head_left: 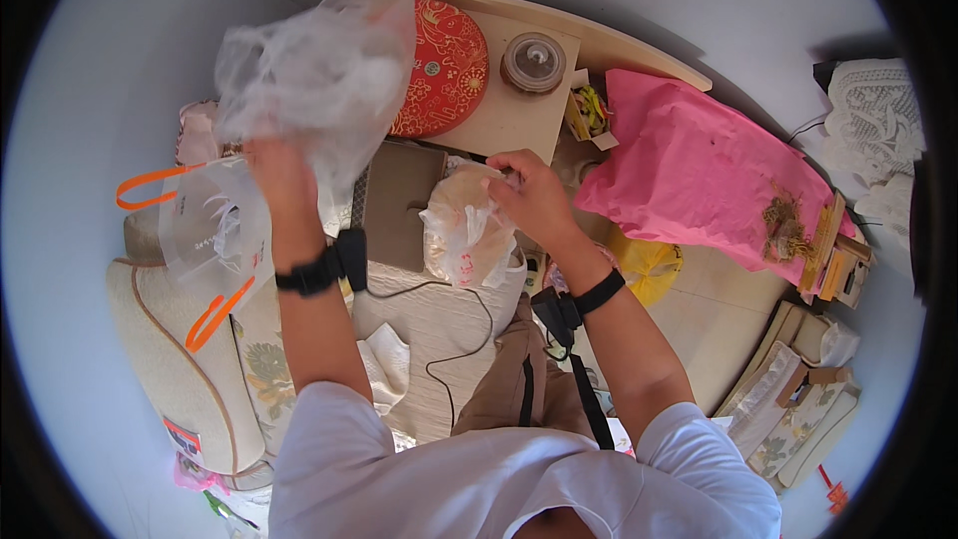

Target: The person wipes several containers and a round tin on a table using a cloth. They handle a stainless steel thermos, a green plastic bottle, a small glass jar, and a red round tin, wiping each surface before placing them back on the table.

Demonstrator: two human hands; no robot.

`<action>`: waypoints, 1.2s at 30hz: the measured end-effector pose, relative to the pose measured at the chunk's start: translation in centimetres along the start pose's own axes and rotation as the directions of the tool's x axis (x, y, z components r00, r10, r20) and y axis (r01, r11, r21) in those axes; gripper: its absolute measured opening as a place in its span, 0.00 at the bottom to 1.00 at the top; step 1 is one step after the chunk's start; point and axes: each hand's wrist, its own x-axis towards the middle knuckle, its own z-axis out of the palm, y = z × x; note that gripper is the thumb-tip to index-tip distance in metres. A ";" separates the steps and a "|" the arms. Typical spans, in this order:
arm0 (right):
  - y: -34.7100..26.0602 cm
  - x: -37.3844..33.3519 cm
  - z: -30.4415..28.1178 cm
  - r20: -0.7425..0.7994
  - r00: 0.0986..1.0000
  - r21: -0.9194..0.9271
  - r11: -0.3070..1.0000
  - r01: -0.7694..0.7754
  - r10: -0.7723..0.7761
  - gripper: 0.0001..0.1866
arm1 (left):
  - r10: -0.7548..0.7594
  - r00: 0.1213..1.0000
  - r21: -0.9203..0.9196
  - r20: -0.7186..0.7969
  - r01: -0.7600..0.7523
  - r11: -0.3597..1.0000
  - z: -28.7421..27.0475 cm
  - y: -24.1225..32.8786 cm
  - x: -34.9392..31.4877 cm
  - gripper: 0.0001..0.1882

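My left hand (277,162), somewhat blurred, is closed on a large translucent plastic bag (309,70) that billows up at the far left. Its fingers are partly hidden behind the film. My right hand (531,195) pinches the top right edge of a smaller clear plastic bag (464,225) with something beige inside and faint red print. That bag is over the cushioned seat, beside a brown box (404,205). Below my left hand, a clear bag with orange handles (205,225) lies against the sofa.
A round red patterned box (444,70) and a lidded glass jar (533,63) stand on the cabinet top. Right of them, pink sheeting (689,160) covers a surface, with a yellow bag (647,265) below. A black cable (489,324) trails across the seat from my left wrist strap.
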 end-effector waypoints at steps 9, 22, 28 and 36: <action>0.1 4.3 0.6 -0.016 0.996 0.048 0.995 -0.091 0.092 0.17 | 0.054 0.984 0.236 0.170 -0.094 0.967 -2.3 2.1 -17.8 0.19; 1.5 7.3 -2.0 -0.387 0.917 -0.122 0.980 -0.160 0.102 0.45 | -0.249 0.732 0.184 0.634 0.170 0.968 -10.4 7.2 -12.8 0.37; 0.1 11.4 -4.7 -0.306 0.924 -0.670 0.742 -0.037 -0.230 0.62 | -0.192 0.692 0.137 0.696 0.135 0.981 -10.9 10.3 -4.5 0.29; -1.0 14.8 -4.4 -0.176 0.983 -0.742 0.663 -0.100 -0.050 0.65 | -0.505 0.609 0.281 0.612 0.430 0.858 12.8 -5.8 8.1 0.32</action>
